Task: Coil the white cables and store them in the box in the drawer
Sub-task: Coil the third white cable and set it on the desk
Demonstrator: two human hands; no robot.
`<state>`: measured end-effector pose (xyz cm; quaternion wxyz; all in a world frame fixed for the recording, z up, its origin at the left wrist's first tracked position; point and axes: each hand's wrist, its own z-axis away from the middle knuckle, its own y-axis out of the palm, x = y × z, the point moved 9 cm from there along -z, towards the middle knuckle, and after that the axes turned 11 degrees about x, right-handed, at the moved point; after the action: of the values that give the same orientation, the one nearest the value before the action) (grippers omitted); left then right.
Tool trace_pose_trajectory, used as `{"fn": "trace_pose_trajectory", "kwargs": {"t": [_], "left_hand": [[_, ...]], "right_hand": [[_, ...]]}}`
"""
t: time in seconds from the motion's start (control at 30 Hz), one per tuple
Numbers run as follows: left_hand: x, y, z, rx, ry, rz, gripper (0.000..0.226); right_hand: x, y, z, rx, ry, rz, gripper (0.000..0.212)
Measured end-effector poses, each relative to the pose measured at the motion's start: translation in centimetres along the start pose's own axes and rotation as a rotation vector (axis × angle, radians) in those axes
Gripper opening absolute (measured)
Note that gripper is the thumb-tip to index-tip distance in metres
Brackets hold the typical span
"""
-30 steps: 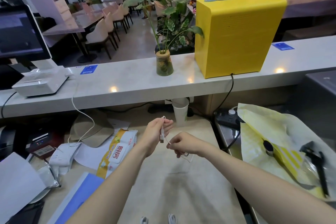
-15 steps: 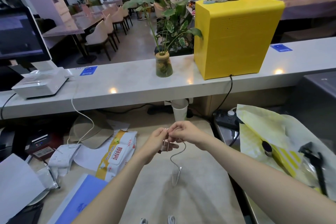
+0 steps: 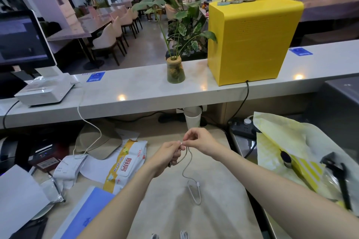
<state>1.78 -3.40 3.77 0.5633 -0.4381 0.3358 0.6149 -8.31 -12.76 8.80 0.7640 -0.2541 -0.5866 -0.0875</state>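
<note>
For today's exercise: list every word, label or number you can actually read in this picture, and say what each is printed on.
"厨房": large characters on the yellow and white wipes pack.
Small print on the same pack: too small to read.
Blue stickers on the counter: blurred, unreadable.
Monitor screen: blurred, unreadable.
Label on the black device: too small to read.

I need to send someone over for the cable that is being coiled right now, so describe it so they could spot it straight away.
Start at the big yellow box on the white counter, then look down to the beige desk below. There, both hands, left hand and right hand, pinch the thin white cable together. Unlike the white lead running to the printer, its free plug end dangles onto the desk.
</note>
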Motion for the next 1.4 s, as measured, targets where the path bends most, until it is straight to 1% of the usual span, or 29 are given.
{"fn": "trace_pose_trajectory", "kwargs": {"t": [0.17, 0.27, 0.33, 0.43, 0.5, 0.57, 0.67, 0.73, 0.83, 0.93, 1.0, 1.07, 1.2, 1.27, 1.33, 1.4], "left_hand": [[-0.7, 0.3, 0.3, 0.041, 0.033, 0.101, 0.033], [-1.3, 0.4, 0.3, 0.035, 0.052, 0.169, 0.032], [-1.8, 0.3, 0.2, 0.021, 0.064, 0.186, 0.032], [-2.7, 0.6, 0.0, 0.045, 0.091, 0.198, 0.032], [-3.4, 0.5, 0.1, 0.035, 0.11, 0.232, 0.033], [-4.0, 0.4, 0.2, 0.016, 0.128, 0.32, 0.033], [-4.5, 0.5, 0.4, 0.003, 0.164, 0.462, 0.032], [-4.5, 0.2, 0.5, -0.039, 0.168, 0.477, 0.03], [-3.8, -0.7, 0.4, -0.112, 0.163, 0.415, 0.028], [-3.1, -1.4, 0.2, -0.17, 0.146, 0.295, 0.029], [-2.4, -1.7, -0.1, -0.183, 0.128, 0.239, 0.028], [-1.7, -1.9, -0.4, -0.171, 0.115, 0.193, 0.028], [-1.1, -1.9, -0.3, -0.161, 0.098, -0.011, 0.03], [-1.0, -1.2, -0.2, -0.123, 0.103, -0.01, 0.029], [-1.1, -0.4, -0.1, -0.068, 0.094, -0.052, 0.029], [-1.4, 0.0, 0.0, -0.037, 0.077, -0.144, 0.029]], "right_hand": [[-1.1, -0.1, 0.0, 0.024, 0.059, -0.102, 0.019], [-2.3, 0.3, 0.2, 0.061, 0.154, -0.133, 0.017], [-3.1, 0.9, 0.3, 0.096, 0.203, -0.141, 0.02], [-3.7, 2.2, 0.7, 0.152, 0.243, -0.1, 0.021], [-4.0, 3.1, 0.9, 0.181, 0.258, -0.092, 0.025], [-4.2, 4.0, 1.1, 0.21, 0.27, -0.084, 0.031], [-4.2, 4.8, 1.3, 0.254, 0.259, -0.007, 0.034], [-4.0, 5.2, 1.2, 0.282, 0.24, 0.075, 0.033], [-3.7, 5.3, 1.1, 0.313, 0.218, 0.147, 0.025], [-3.1, 5.1, 1.0, 0.34, 0.183, 0.126, 0.02], [-2.5, 4.6, 1.0, 0.324, 0.169, 0.108, 0.021], [-1.7, 4.1, 0.9, 0.299, 0.142, 0.084, 0.021], [-0.2, 2.8, 0.9, 0.237, 0.086, 0.009, 0.021], [0.4, 2.2, 0.8, 0.196, 0.064, -0.01, 0.021], [0.8, 1.5, 0.6, 0.153, 0.043, 0.017, 0.017], [1.3, 1.1, 0.5, 0.117, 0.028, 0.076, 0.011]]}}
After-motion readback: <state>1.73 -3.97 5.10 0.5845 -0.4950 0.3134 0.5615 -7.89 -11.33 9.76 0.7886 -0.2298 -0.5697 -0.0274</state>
